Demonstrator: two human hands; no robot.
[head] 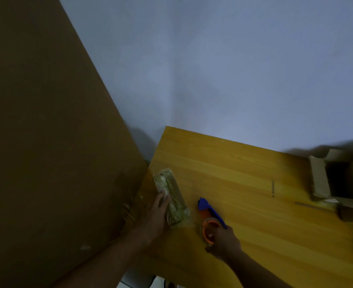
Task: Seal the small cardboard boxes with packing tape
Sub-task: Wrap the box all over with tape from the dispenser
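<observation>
Blurry, dim frame — open cardboard box (337, 179) cut off at right edge of wooden table (244, 173), large brown board (46, 132) blocking left. Left hand (157, 215) pressing on small taped box (171, 198) near table's left edge; right hand (225, 244) gripping tape dispenser (209, 217) just beside — hands apart.

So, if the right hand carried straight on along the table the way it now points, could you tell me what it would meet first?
The right hand holds the tape dispenser, pointing up-left. Going on, it would probably meet the taped small box under the left hand first, though depth is unclear.
</observation>
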